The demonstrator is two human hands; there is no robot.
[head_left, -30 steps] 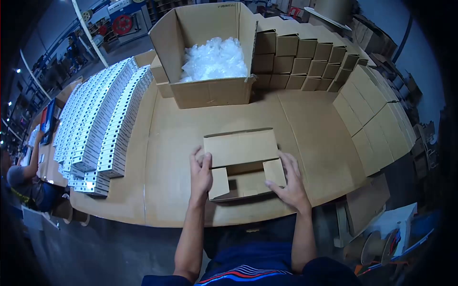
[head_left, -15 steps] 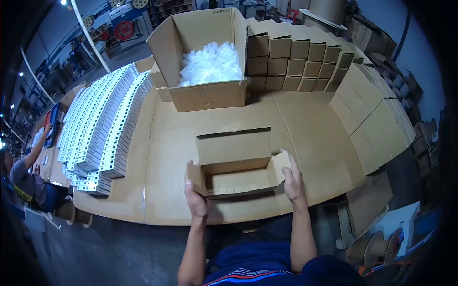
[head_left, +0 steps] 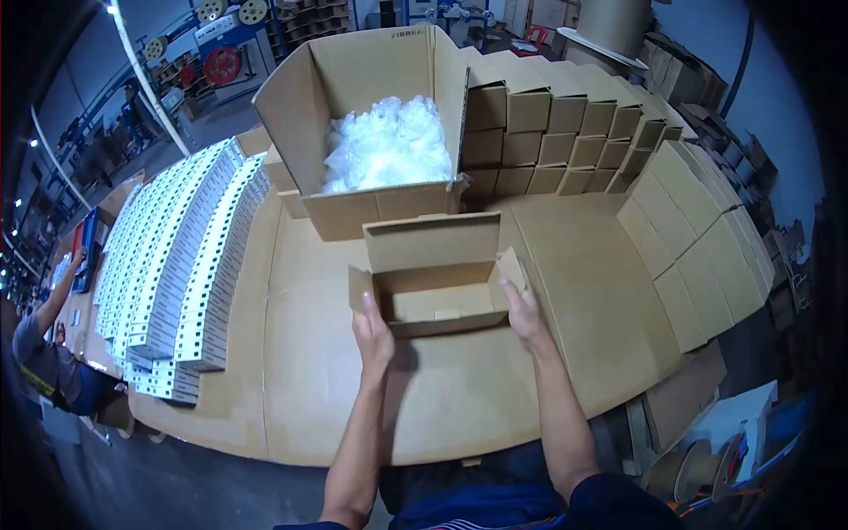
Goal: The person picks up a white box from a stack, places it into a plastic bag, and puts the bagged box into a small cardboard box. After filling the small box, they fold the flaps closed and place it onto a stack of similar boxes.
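Note:
Between my two hands is a small brown cardboard box, its lid flap standing up at the back and its side flaps spread. The inside shows bare cardboard. My left hand grips the box's left end, thumb up against the flap. At the right end, my right hand holds the side wall and flap, its fingers mostly hidden behind. Just beyond the small box stands a large open carton filled with clear crumpled plastic bags.
White labelled boxes are stacked on the left of the cardboard-covered table. Closed brown boxes form rows at the back right, with more along the right edge. Another person works at far left.
Both hands have carried the small box away from me, closer to the large carton. The view has tilted slightly, so the table appears lower.

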